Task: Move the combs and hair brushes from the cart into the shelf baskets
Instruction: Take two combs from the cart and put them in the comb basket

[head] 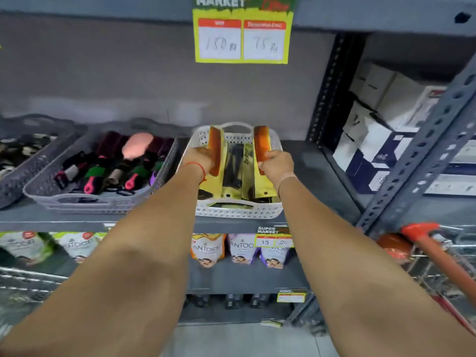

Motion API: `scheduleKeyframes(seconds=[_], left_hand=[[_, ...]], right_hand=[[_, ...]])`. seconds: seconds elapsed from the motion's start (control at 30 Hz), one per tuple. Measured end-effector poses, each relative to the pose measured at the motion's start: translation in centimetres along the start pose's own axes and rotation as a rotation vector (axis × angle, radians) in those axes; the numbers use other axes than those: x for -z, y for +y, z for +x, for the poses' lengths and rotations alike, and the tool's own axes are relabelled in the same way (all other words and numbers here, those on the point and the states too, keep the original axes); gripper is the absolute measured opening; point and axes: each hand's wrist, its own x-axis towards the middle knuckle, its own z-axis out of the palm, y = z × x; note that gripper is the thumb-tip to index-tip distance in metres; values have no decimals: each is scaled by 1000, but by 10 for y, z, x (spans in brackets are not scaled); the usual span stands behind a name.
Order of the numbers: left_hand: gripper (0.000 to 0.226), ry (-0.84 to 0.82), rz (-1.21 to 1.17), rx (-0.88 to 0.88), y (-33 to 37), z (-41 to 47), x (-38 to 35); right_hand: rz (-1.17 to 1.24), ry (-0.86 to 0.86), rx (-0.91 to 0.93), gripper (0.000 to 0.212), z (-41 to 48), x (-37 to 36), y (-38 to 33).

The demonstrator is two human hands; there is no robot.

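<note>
Two amber combs, the left comb (215,148) and the right comb (260,145), stand on edge over the white basket (238,211) on the shelf, one at each side wall. The left hand (199,157) is closed around the left one, the right hand (277,167) around the right one. Best to lower both flat beside the packaged combs (235,171) already inside, teeth inward, before letting go. The grey basket (103,202) to the left holds brushes; the cart (422,237) waits near right.
</note>
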Motion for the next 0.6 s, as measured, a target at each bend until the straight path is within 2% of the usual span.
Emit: scheduleKeyframes(seconds=[0.07, 0.13, 0.2, 0.27, 0.33, 0.4, 0.43, 0.5, 0.6], left_hand=[[41, -87, 258, 15, -14, 4, -15], [46, -110, 352, 10, -24, 7, -22], [48, -134, 371, 19, -27, 8, -24], [48, -117, 298, 6, -28, 5, -18], [44, -68, 77, -47, -30, -4, -6], [33, 27, -258, -113, -40, -11, 20], [26, 71, -452, -101, -47, -16, 39], [31, 208, -702, -60, -71, -20, 84], [41, 442, -835, 16, -131, -39, 162]], right_hand=[[-276, -172, -4, 26, -4, -9, 10], [-528, -276, -11, 35, -9, -14, 14], [-650, -302, -11, 35, -10, -16, 13], [-656, -232, 24, 43, -10, -18, 12], [-521, -39, 143, 57, -15, -23, 5], [-306, 143, 321, 43, -22, -38, -23], [-185, 175, 390, 35, -30, -50, -45], [99, 96, 472, 28, -52, -86, -92], [415, -213, 468, 20, -107, -160, -152]])
